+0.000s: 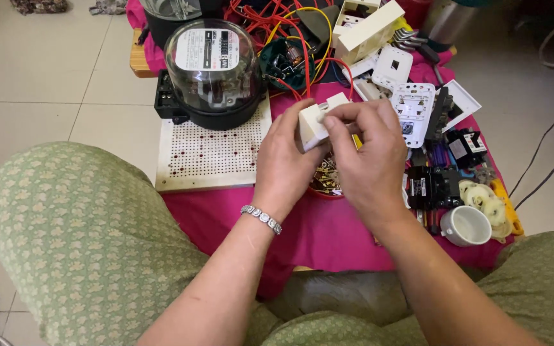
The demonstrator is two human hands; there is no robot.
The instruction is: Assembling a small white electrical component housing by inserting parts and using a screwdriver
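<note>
My left hand point(283, 160) grips a small white plastic box point(315, 122), an electrical fitting, from its left side. My right hand point(370, 154) reaches over from the right, thumb and forefinger pinched on the box's front face. Both hands hover above a small red dish point(326, 186) of brass screws, mostly hidden by them. A silver bracelet point(261, 218) circles my left wrist. All this sits over a pink cloth point(328, 230) spread between my knees.
A glass-domed electric meter point(211, 70) stands on a white perforated board point(206, 157) to the left. Red and yellow wires point(290, 25), white switch plates point(411, 106), black breakers point(434, 186), a white cup point(466, 225) and yellowish discs point(485, 198) crowd the right. Tiled floor surrounds.
</note>
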